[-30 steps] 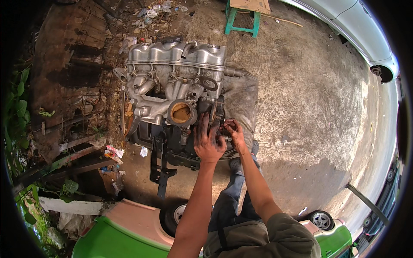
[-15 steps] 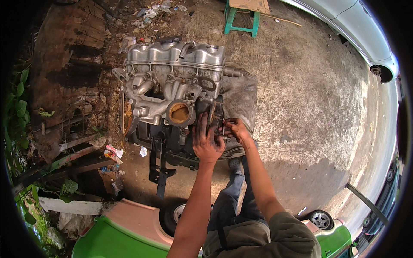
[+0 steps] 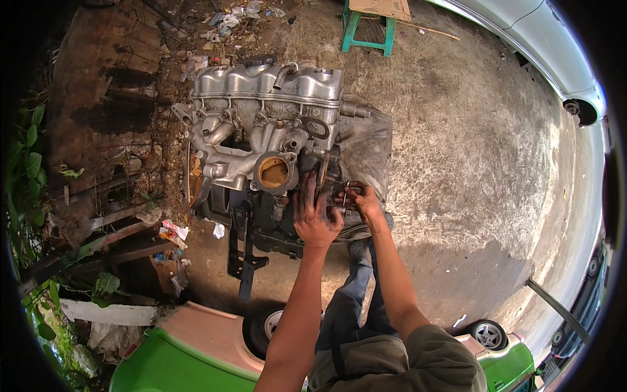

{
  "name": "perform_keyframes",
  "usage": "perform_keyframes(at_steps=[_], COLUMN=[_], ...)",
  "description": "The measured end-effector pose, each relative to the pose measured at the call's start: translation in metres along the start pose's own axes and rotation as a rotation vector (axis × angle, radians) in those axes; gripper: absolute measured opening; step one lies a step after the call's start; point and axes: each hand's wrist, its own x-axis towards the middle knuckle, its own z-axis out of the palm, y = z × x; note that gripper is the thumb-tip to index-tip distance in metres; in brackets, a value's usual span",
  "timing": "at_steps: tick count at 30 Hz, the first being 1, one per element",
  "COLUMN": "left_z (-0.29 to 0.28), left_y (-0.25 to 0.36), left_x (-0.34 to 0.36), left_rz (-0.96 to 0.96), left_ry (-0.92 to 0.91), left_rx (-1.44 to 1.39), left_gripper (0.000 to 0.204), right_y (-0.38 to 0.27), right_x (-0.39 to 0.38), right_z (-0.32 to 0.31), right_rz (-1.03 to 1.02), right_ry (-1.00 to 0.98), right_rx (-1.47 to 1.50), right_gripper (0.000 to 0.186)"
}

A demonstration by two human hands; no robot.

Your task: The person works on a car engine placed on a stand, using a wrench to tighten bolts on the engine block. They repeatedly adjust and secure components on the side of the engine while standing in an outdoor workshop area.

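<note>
A grey metal car engine [image 3: 268,91] stands on the ground before me, its ribbed valve cover at the far side. An intake manifold [image 3: 225,163] with a round throttle opening [image 3: 274,173] faces up on its near side. My left hand [image 3: 318,219] lies on the dark parts right of that opening, fingers stretched and blackened with grease. Close beside it, my right hand [image 3: 363,201] pinches at the engine's near right corner. A thin, light, upright sliver shows at its fingertips, too small to name.
Under the engine's right side spreads a dark sheet [image 3: 371,140]. A black metal bracket [image 3: 243,251] juts toward me. Beyond stands a green stool [image 3: 369,36]; litter and broken boards [image 3: 108,98] lie left. A green and pink car [image 3: 196,346] is behind my arms, a pale car [image 3: 555,46] far right.
My right hand has shifted very slightly, and its fingers have curled in more at the engine's corner. My left hand stays in the same place on the engine.
</note>
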Motion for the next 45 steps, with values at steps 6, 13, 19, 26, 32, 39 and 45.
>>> perform_keyframes(at_steps=[6, 13, 19, 26, 32, 39, 45], left_z=[0.000, -0.001, 0.000, -0.001, 0.000, 0.000, 0.000], left_y=[0.000, 0.000, -0.001, 0.000, 0.000, 0.000, -0.001], left_x=[0.001, -0.001, 0.001, 0.001, 0.001, 0.000, 0.000], left_rz=[0.008, -0.009, 0.019, 0.009, 0.011, 0.012, 0.022], left_ry=[0.029, -0.002, 0.033, 0.033, 0.038, 0.032, 0.044], left_rx=[0.028, -0.011, 0.023, 0.012, 0.013, 0.017, 0.015], left_gripper=[0.025, 0.034, 0.026, 0.027, 0.027, 0.025, 0.025], right_y=[0.017, 0.015, 0.020, 0.018, 0.019, 0.019, 0.010], right_x=[0.011, 0.013, 0.018, 0.017, 0.019, 0.031, 0.029], right_z=[0.000, 0.001, 0.002, -0.002, 0.003, 0.005, 0.011], right_rz=[-0.096, -0.152, -0.329, -0.320, -0.363, -0.363, -0.261], right_ry=[-0.046, -0.071, 0.083, 0.100, 0.061, 0.170, 0.239], right_rx=[0.019, -0.070, -0.456, -0.345, -0.309, -0.507, -0.708], right_gripper=[0.029, 0.027, 0.019, 0.020, 0.023, 0.018, 0.038])
